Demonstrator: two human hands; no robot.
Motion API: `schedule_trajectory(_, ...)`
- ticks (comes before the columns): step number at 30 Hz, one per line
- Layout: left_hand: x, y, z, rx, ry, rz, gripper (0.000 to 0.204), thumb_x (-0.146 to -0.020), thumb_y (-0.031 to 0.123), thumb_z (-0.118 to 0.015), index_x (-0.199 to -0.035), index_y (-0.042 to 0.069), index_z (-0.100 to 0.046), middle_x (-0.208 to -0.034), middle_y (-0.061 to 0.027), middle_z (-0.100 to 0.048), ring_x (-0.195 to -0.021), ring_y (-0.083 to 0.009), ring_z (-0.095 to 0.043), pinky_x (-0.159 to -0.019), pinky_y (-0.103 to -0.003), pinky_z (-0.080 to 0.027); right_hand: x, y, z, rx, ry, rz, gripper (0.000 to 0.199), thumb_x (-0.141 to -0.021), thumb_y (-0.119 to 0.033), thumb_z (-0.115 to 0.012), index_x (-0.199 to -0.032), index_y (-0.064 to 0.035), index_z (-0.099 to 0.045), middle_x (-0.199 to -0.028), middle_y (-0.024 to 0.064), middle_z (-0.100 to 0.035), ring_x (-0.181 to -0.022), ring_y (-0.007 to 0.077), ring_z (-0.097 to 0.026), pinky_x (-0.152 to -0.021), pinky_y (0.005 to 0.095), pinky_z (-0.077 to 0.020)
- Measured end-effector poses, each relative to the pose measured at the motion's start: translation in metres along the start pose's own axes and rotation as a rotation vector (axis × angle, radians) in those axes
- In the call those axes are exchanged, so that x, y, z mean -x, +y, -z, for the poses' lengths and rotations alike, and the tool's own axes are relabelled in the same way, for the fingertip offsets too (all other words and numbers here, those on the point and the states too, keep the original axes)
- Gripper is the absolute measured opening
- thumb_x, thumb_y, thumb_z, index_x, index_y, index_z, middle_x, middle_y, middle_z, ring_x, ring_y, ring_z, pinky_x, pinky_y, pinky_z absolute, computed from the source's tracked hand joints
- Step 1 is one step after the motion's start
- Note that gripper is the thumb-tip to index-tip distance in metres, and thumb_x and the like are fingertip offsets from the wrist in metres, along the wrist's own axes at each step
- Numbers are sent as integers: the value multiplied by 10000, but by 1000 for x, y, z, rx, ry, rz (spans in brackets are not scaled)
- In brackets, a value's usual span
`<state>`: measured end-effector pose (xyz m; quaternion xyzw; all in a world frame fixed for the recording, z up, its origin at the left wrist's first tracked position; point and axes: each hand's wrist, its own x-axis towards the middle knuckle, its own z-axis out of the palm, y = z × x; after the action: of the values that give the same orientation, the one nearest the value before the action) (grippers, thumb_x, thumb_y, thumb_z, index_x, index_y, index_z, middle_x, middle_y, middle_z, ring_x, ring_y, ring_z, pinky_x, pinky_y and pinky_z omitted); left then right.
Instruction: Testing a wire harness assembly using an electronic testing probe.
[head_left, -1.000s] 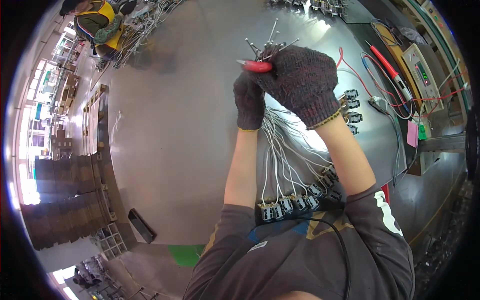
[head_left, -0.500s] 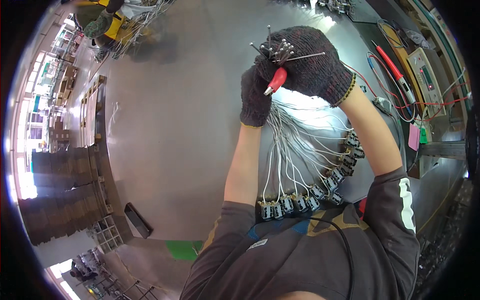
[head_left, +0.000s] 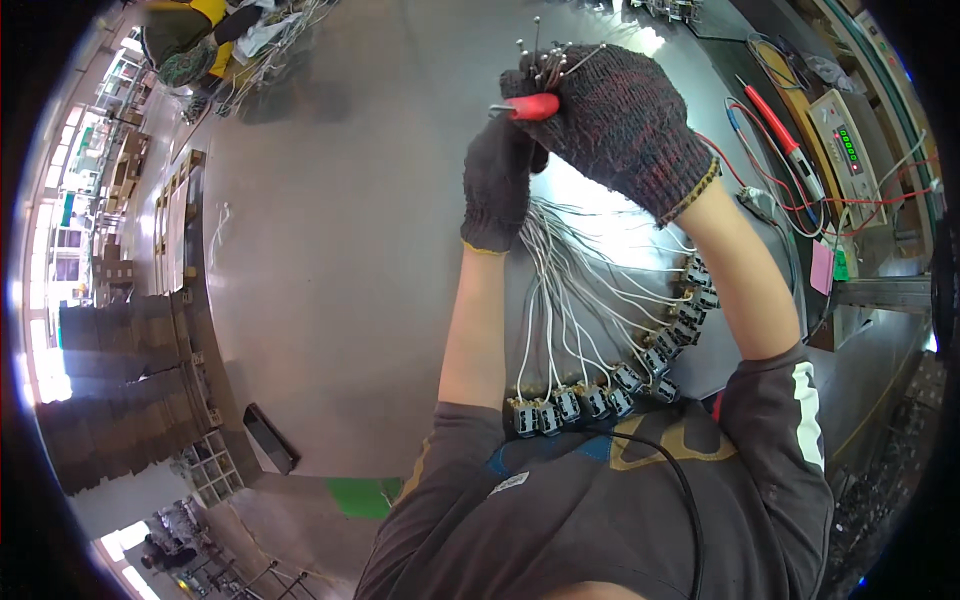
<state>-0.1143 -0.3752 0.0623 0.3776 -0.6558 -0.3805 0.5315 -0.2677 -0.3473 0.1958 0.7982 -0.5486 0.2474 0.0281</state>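
Both my hands wear dark knit gloves and meet over the upper middle of the table. My left hand (head_left: 497,185) is closed round a bundle of white wires (head_left: 545,240), which run down toward me. Metal probe ends (head_left: 548,65) of that bundle stick up above the gloves. Against them, my right hand (head_left: 635,125) is closed on a red alligator clip (head_left: 533,106), its metal jaws pointing left. The right fingertips are partly hidden. At the wires' lower ends, several small black-and-silver switch-like parts (head_left: 597,400) lie in a curve near my chest.
To the right stand a meter (head_left: 848,150) with a green display and a red-handled probe (head_left: 772,118) with leads. More wires (head_left: 275,65) lie at the far left beside another person's gloved hand (head_left: 188,62). A dark bar-shaped object (head_left: 270,438) rests by the table's near-left edge.
Both hands have shifted slightly left and away from me with the wire bundle. The red alligator clip has turned from pointing down-left to pointing left. The meter's green display looks brighter.
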Motion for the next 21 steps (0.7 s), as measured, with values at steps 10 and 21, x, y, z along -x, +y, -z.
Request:
schedule_trajectory(10, -3, -12, -15, -146, 88, -207, 401, -1155, 350, -507, -1269, -7, -651, -1103, -121, -733, -916, -238, -674, -820, -381, -533, -13, -4, 24, 158, -232, -22, 402, -962, -509, -662, -1034, -141, -808, -841, 140, -763, -797, 361, -762, -726, 495, -608)
schedule_trajectory(21, 5, 18, -26, -437, 190, -173, 329, -1026, 285, -660, -1235, 32, -682, -1054, -181, -771, -970, -403, -736, -822, -468, -556, 9, -9, 39, 64, -146, -181, 458, -918, -547, -677, -948, -109, -804, -878, 173, -770, -842, 371, -770, -760, 485, -609)
